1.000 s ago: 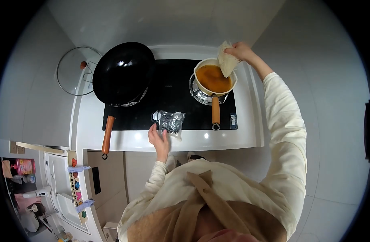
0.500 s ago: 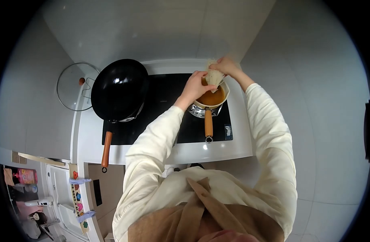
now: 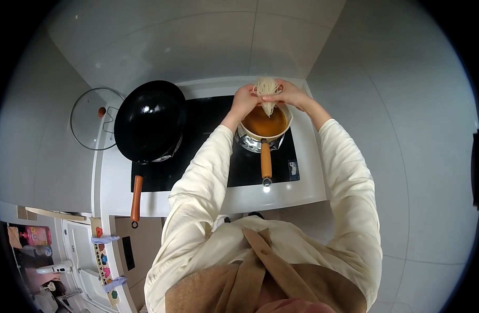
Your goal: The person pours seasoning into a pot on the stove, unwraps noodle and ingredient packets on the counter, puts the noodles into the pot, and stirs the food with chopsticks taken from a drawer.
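Observation:
A bundle of pale dried noodles (image 3: 267,85) is gripped between my two hands above the back of a small saucepan (image 3: 289,124). My left hand (image 3: 243,102) closes on the bundle from the left, and my right hand (image 3: 293,96) closes on it from the right, its thumb across the front. The lower ends of the noodles taper to a point over the orange-brown liquid (image 3: 263,125); whether they touch it I cannot tell. The saucepan's wooden handle (image 3: 266,161) points toward me.
A black wok (image 3: 150,122) with a wooden handle (image 3: 136,199) sits on the left of the black cooktop (image 3: 205,172). A glass lid (image 3: 88,122) leans at the wall beyond it. A sink (image 3: 78,237) lies at lower left.
My hands have shifted left and now face each other around the noodle bundle. The bundle is tilted differently, its fanned top further left. The view has shifted slightly.

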Motion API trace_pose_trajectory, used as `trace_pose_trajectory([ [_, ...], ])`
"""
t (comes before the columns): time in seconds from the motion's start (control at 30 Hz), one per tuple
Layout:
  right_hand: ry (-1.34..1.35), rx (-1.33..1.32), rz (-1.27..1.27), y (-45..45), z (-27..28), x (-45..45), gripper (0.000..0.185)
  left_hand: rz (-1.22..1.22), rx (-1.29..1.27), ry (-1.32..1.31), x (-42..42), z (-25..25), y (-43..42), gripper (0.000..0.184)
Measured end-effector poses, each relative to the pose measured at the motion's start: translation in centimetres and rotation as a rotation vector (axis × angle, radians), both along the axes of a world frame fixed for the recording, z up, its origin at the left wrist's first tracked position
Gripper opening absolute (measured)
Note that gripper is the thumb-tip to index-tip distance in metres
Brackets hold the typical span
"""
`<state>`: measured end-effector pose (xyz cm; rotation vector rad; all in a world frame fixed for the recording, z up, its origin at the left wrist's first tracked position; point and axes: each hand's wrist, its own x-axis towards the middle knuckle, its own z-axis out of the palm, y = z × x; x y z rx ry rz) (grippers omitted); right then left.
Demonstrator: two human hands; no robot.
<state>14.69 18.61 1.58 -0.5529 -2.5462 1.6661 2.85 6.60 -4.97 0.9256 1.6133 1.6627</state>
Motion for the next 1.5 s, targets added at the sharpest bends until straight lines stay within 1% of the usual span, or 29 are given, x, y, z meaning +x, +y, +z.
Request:
trace_pose_trajectory([
  [0.07, 0.036, -0.033, -0.011, 0.1, -0.5, -0.2, 0.063, -0.024, -0.024, -0.097, 0.1, 0.3, -0.4, 0.028],
  [0.17, 0.020, -0.027, -0.012, 0.4, -0.4, 0.2, 0.058, -0.061, 0.015, -0.271, 0.2, 0.9, -1.4, 0.027],
  [0.27, 0.056, -0.138, 0.030, 1.1, -0.7, 1.1, 0.051, -0.112, 0.085, -0.274, -0.8, 0.1, -1.6, 0.027],
  [0.37, 0.080, -0.238, -0.004, 2.0, -1.6, 1.4, 0.043, -0.118, 0.024, -0.271, -0.7, 1.1, -2.2, 0.029],
  [0.4, 0.078, -0.228, -0.026, 2.1, -1.6, 1.5, 0.040, -0.114, 0.001, -0.265, -0.7, 1.1, -2.2, 0.029],
  [0.5, 0.063, -0.194, -0.101, 2.3, -1.4, 2.0, 0.034, -0.127, 0.069, -0.308, -0.9, 0.8, -2.3, 0.029],
  [0.57, 0.035, -0.166, -0.153, 2.3, -1.1, 2.3, 0.032, -0.097, 0.024, -0.307, -1.1, 0.5, -2.1, 0.028],
  [0.67, 0.013, -0.249, -0.234, 3.2, -1.5, 2.3, 0.042, -0.093, 0.003, -0.350, -1.0, 0.9, -2.2, 0.029],
  [0.77, 0.024, -0.202, -0.422, 1.9, -1.4, 2.3, 0.064, -0.109, -0.015, -0.431, -0.5, 2.1, -2.7, 0.028],
  [0.87, 0.234, -0.230, -0.279, -0.3, -0.2, 3.0, 0.084, -0.154, -0.023, -0.518, -0.6, 1.6, -2.5, 0.027],
  [0.97, 0.322, 0.054, -0.099, -2.2, 0.6, 3.9, 0.087, -0.155, -0.029, -0.636, -0.5, 1.3, -2.2, 0.025],
  [1.07, 0.416, 0.198, -0.072, -3.1, -0.6, 4.2, 0.090, -0.145, -0.010, -0.748, -0.5, 1.1, -1.8, 0.025],
  [1.17, 0.344, 0.350, -0.080, -3.4, -1.0, 4.1, 0.079, -0.142, -0.014, -0.805, -0.6, 0.6, -1.4, 0.026],
  [1.2, 0.337, 0.312, -0.078, -3.2, -1.3, 4.1, 0.073, -0.142, -0.022, -0.816, -0.6, 0.5, -1.3, 0.026],
  [1.3, 0.331, 0.213, -0.084, -1.9, -2.7, 3.3, 0.058, -0.203, 0.030, -0.814, -0.7, 0.4, -1.3, 0.038],
  [1.4, 0.335, 0.113, -0.122, -1.2, -3.5, 3.0, 0.050, -0.174, -0.067, -0.434, 0.5, 0.9, -1.5, 0.059],
  [1.43, 0.324, 0.067, -0.123, -1.3, -3.0, 3.1, 0.049, -0.082, -0.078, -0.402, 1.6, 2.0, -2.1, 0.068],
  [1.5, 0.299, 0.000, -0.131, -1.3, -2.6, 3.1, 0.046, -0.106, -0.022, -0.287, 2.0, 1.6, -1.9, 0.077],
])
